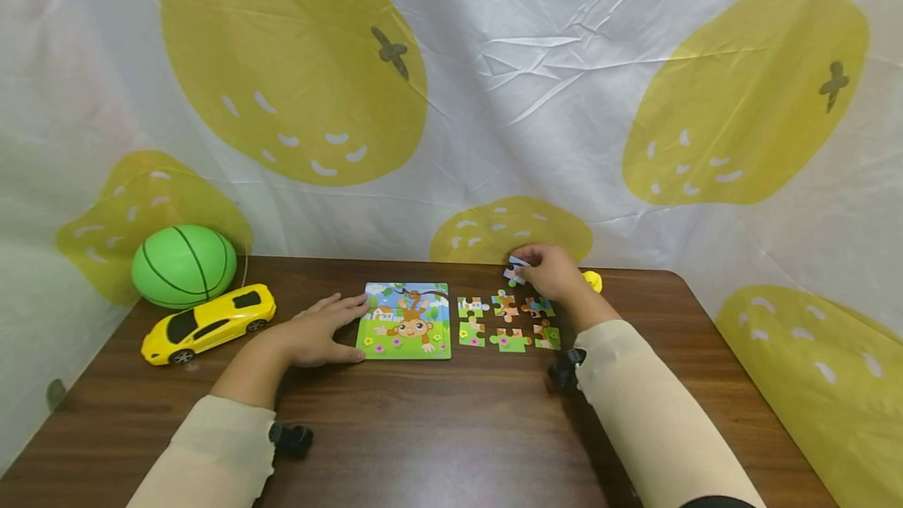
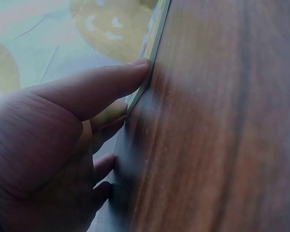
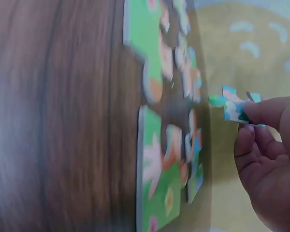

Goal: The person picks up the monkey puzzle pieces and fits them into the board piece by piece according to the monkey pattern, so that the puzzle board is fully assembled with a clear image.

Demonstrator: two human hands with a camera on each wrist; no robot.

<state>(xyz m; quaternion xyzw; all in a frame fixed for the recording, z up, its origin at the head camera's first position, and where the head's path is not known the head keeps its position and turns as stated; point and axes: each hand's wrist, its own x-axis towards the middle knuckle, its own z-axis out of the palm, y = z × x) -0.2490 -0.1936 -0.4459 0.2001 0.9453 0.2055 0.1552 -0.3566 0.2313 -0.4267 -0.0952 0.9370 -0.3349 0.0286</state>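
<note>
My right hand point(image 1: 553, 273) pinches a jigsaw puzzle piece point(image 1: 515, 270) between thumb and fingers, raised beyond the other pieces. In the right wrist view the held piece point(image 3: 233, 109) shows blue, white and green printing. Below this hand several loose puzzle pieces point(image 1: 513, 339) lie spaced apart in rows on the table. A square puzzle board point(image 1: 412, 328) with a monkey picture lies flat to their left. My left hand point(image 1: 320, 333) rests at the board's left edge, fingers extended. Its thumb point(image 2: 130, 75) touches the near-left corner, as the left wrist view shows.
A yellow toy car point(image 1: 212, 324) and a green ball point(image 1: 185, 266) stand at the table's left. Behind my right wrist a small yellow object point(image 1: 592, 281) is partly hidden. A fruit-patterned curtain point(image 1: 466, 100) hangs along the back of the brown table point(image 1: 451, 437).
</note>
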